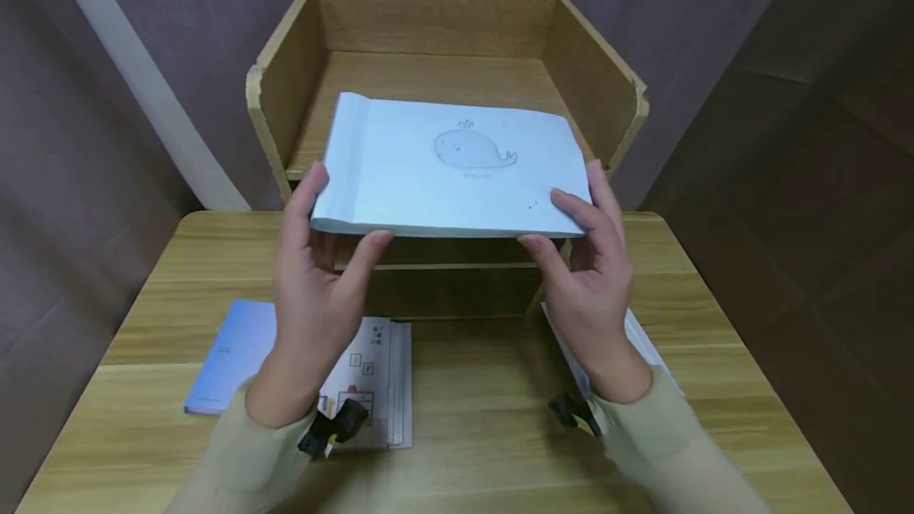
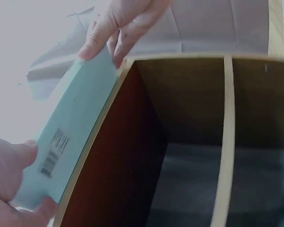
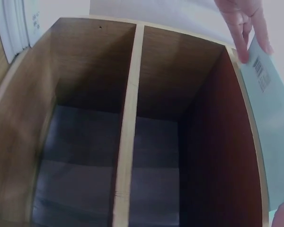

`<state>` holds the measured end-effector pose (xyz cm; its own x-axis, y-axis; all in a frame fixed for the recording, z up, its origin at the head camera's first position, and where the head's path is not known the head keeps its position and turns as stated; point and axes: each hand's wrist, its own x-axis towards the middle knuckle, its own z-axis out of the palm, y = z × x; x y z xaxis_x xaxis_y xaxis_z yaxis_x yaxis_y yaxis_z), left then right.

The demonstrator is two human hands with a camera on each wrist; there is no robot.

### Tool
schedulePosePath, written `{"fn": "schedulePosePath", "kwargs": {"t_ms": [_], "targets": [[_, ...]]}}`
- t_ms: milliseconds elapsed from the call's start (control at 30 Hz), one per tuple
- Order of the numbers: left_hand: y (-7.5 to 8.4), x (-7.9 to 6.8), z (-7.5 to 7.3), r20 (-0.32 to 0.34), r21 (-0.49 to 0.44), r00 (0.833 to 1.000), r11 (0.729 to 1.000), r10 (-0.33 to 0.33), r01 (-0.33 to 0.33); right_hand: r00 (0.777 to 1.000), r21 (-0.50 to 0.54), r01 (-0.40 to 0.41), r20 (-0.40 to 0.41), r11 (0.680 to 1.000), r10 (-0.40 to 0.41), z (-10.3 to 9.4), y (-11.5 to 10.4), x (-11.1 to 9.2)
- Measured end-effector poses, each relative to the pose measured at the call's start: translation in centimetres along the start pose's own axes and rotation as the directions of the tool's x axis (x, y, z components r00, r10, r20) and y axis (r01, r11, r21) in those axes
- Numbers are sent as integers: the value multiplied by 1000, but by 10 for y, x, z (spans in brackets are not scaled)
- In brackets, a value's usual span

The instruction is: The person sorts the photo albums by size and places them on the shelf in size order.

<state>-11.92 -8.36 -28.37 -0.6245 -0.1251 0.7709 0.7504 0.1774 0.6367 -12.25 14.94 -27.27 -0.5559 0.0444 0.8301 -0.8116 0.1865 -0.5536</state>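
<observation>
A pale blue-white book [image 1: 400,173] with a whale drawing on its cover lies nearly flat between both hands, over the front of the wooden shelf's upper level. My left hand [image 1: 314,292] grips its left end, with the thumb at the near edge. At the right end my right hand [image 1: 593,284] holds it, thumb at the near edge and index finger over the cover's corner. In the left wrist view the pale teal underside of the book [image 2: 80,118] carries a barcode. The right wrist view shows the same book [image 3: 270,113] along the shelf board's edge.
The wooden shelf [image 1: 435,18] stands at the table's back, with raised back and sides on top and compartments below. Left on the table [image 1: 471,411] lie a blue book [image 1: 228,363] and white printed booklets [image 1: 378,419]. A white item [image 1: 646,339] lies partly behind the right wrist.
</observation>
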Motion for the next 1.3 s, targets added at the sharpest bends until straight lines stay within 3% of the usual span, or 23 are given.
{"fn": "schedulePosePath", "kwargs": {"t_ms": [133, 267, 367, 533, 767, 900, 1167, 1300], "targets": [[-2, 6, -2, 12, 170, 1000, 985, 18, -20, 1000, -82, 5, -30, 997, -7, 3, 0, 8], [-5, 13, -3, 0, 290, 994, 952, 106, -101, 999, -144, 17, -45, 989, -24, 5, 1, 13], [-7, 18, -3, 2, 341, 985, 926, 171, -161, 997, -174, 41, -53, 984, -51, 6, 3, 16], [-10, 26, -2, 23, 396, 977, 896, 211, -203, 988, -246, 111, -74, 963, -132, 7, 10, 22], [-13, 34, -2, 45, 531, 977, 824, 208, -200, 970, -367, 191, -70, 910, -232, 2, 34, 29], [-12, 39, -3, 47, 575, 982, 799, 185, -178, 966, -421, 224, -25, 879, -258, 1, 41, 33], [-12, 47, -5, 43, 635, 990, 761, 134, -131, 979, -499, 197, 55, 844, -196, 4, 39, 44], [-13, 50, -5, 42, 646, 993, 755, 112, -113, 982, -521, 187, 73, 833, -175, 5, 40, 47]]}}
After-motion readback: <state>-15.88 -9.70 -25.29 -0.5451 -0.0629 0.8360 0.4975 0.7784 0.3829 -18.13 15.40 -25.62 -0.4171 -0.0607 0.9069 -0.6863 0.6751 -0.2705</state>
